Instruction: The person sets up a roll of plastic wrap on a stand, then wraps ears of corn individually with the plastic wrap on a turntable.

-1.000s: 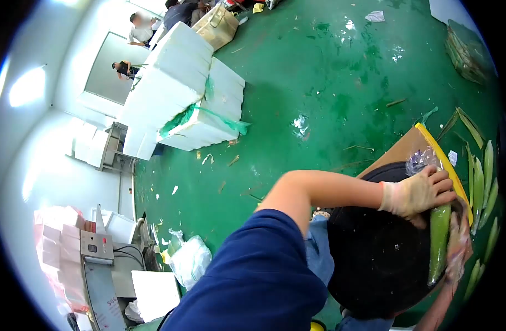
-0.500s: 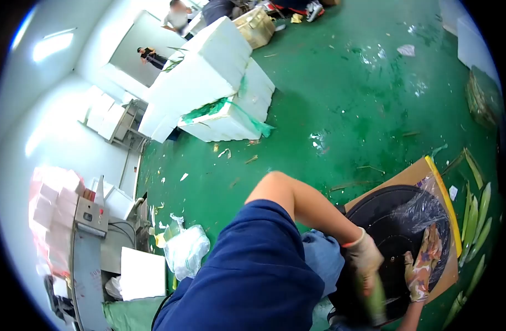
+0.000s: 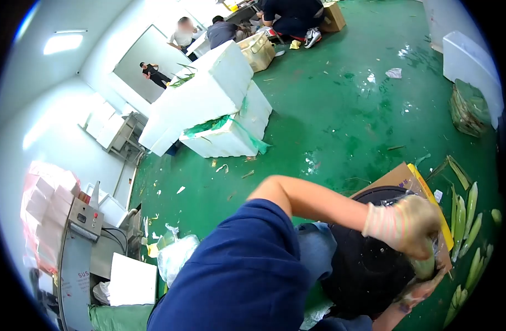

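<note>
My left hand, in a pale striped glove and smeared by motion, is closed around a pale green vegetable stalk; its exact kind is unclear. Only its lower part shows below my fist. My right hand, in a patterned glove, lies low beside that end, its fingers blurred and partly hidden. Below both hands is a round black tub, with clear plastic at its far rim. It rests on brown cardboard with a yellow edge.
Long green stalks lie on the floor to the right. White foam boxes stand ahead, and a clear plastic bag lies at left. A steel machine is at far left. Several people are at the back.
My left hand has swung up and right with the green stalk, from the tub's near side to above its far side. My right hand, earlier spread over the tub, is now lower beside the stalk.
</note>
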`<move>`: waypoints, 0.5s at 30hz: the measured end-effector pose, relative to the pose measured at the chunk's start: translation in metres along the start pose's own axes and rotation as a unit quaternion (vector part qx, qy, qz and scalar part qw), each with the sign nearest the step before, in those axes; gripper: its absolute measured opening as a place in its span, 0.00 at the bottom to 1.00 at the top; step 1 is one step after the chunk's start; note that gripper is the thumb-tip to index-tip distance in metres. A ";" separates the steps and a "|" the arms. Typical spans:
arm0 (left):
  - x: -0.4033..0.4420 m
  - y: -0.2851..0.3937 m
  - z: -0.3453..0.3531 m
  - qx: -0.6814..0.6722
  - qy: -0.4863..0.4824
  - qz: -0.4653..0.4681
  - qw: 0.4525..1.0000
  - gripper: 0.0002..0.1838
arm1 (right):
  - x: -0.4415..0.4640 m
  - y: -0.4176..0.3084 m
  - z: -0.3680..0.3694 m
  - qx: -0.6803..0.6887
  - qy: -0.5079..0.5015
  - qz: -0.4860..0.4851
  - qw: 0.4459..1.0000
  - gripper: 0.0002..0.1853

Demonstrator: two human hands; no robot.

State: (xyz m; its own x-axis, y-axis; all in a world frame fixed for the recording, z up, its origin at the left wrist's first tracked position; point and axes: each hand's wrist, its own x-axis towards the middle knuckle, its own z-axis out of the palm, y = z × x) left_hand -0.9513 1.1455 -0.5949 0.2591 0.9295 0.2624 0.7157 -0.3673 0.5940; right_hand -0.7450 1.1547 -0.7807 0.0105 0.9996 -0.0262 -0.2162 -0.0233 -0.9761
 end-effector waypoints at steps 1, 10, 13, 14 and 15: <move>0.014 0.009 0.021 -0.094 0.093 0.072 0.989 0.15 | 0.005 -0.021 0.025 0.021 0.066 0.028 0.997 0.26; 0.035 0.033 0.090 -0.171 -0.030 0.358 0.917 0.24 | 0.012 -0.058 0.032 0.200 0.084 0.102 0.971 0.26; 0.077 0.017 0.112 -0.137 -0.015 0.367 0.920 0.22 | 0.028 -0.058 0.019 0.240 0.037 0.105 0.964 0.27; 0.092 0.021 0.116 -0.124 -0.011 0.391 0.912 0.21 | 0.029 -0.062 0.010 0.231 0.023 0.098 0.968 0.28; 0.113 0.032 0.119 -0.097 -0.031 0.410 0.907 0.20 | 0.033 -0.065 -0.002 0.216 0.009 0.088 0.972 0.28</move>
State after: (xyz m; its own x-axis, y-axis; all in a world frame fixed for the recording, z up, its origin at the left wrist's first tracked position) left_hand -0.8226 1.2426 -0.6367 0.6923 0.3399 0.6366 0.1408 -0.9288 0.3428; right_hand -0.7282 1.1895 -0.7183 -0.0466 0.9803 -0.1921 -0.6062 -0.1806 -0.7746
